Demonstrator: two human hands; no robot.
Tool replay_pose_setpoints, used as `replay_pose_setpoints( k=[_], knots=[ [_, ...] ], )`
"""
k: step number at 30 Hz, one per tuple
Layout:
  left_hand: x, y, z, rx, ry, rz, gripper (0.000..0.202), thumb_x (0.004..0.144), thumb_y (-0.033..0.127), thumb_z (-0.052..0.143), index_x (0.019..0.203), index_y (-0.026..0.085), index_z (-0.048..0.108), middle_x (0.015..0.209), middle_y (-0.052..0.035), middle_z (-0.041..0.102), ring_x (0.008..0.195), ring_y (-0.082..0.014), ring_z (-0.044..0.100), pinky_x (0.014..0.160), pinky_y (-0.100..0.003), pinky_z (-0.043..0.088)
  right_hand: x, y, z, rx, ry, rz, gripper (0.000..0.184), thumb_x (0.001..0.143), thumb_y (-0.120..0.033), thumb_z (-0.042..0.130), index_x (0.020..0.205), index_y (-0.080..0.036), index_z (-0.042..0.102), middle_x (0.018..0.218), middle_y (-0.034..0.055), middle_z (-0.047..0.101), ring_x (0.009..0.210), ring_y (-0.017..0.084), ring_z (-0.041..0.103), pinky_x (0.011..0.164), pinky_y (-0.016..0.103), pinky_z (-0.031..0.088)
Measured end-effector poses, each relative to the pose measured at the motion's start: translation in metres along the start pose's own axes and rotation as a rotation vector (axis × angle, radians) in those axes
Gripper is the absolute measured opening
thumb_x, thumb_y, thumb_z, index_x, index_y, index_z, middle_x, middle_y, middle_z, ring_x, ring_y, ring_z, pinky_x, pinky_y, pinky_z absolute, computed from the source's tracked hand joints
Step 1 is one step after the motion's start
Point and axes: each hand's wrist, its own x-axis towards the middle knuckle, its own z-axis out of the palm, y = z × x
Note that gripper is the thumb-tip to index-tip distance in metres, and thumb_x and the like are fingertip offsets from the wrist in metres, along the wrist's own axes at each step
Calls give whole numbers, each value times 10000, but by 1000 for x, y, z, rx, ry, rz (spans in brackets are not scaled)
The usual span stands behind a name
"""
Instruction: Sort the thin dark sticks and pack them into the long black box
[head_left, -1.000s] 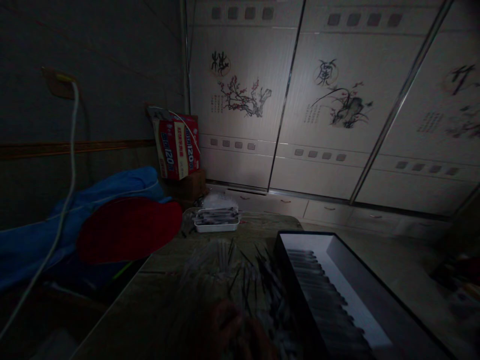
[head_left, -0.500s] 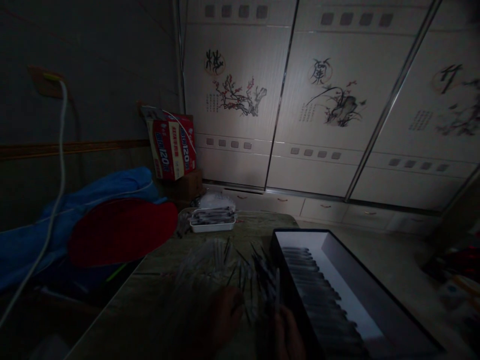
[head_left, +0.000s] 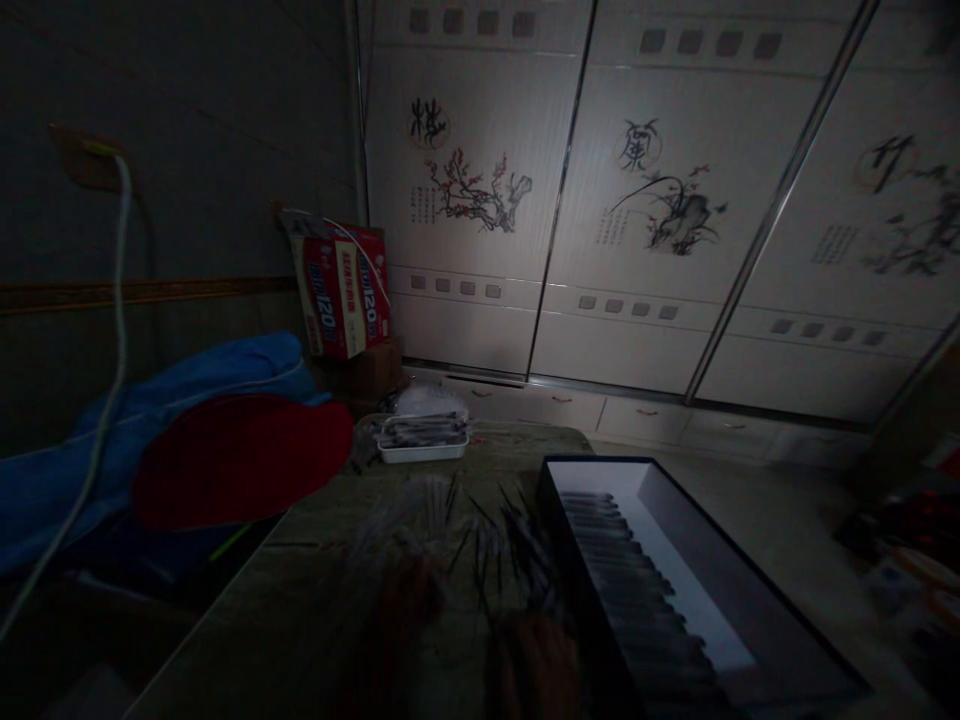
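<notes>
Thin dark rods [head_left: 529, 555] lie loose on the table [head_left: 247, 630], some spread singly, others bunched along the outer left side of a long box [head_left: 720, 570]. Their near ends fade into shadow, and their exact kind cannot be made out in the dim light. The right hand [head_left: 538, 665], just below the bunch, is cut off by the lower edge; whether its fingers hold a rod cannot be told. The left hand [head_left: 412, 590] is dark and blurred, near a patch of translucent plastic [head_left: 375, 535]; its grip likewise cannot be told, the fingertips being indistinct.

The long box, dark outside and pale within, is open at the top. It holds a row of dark slender items [head_left: 637, 585] laid side by side, with pale bare floor to their right; its near end is lost in darkness at the lower edge. At the table's far end, a shallow white tray [head_left: 424, 454] holds a heap of slender pieces [head_left: 424, 430], individually hard to distinguish. Crumpled clear film [head_left: 429, 399] lies behind it.
</notes>
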Motion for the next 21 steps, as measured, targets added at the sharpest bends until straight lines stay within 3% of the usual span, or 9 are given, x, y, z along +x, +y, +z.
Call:
replay_pose_setpoints(
  k=[4,7,13,17,21],
  knots=[
    [6,-6,-7,-35,-29,17,192,612,403,736,652,229,666,624,-34,671,634,-214,612,575,-304,471,6,-6,-2,-235,-220,67,217,729,-162,583,901,-261,671,915,69,653,888,271,574,802,420,386],
    [2,-14,-4,-98,-109,-4,290,595,453,746,664,182,670,537,-1,620,509,-159,565,494,-271,434,13,-17,-2,-350,-302,114,238,739,-116,563,911,-233,678,914,82,660,904,286,576,806,440,367],
    [-10,-6,0,-347,-177,-105,264,570,351,810,724,175,688,675,-14,698,631,-159,632,575,-263,479,38,-32,-17,-402,-423,105,296,775,-63,434,850,-199,686,862,105,680,866,297,610,781,456,385],
    [-12,4,0,-441,-129,-151,282,521,313,842,709,167,690,695,-22,713,648,-165,644,574,-261,489,38,-18,-22,-243,-336,121,283,821,-167,393,905,-148,663,917,147,683,874,269,640,760,365,457],
    [-8,4,-1,-551,-99,-163,230,543,255,833,693,165,684,666,-11,704,628,-158,646,566,-254,495,16,-9,-17,24,-89,175,368,904,-383,316,976,-179,615,876,101,706,776,188,678,673,227,492]
  ],
)
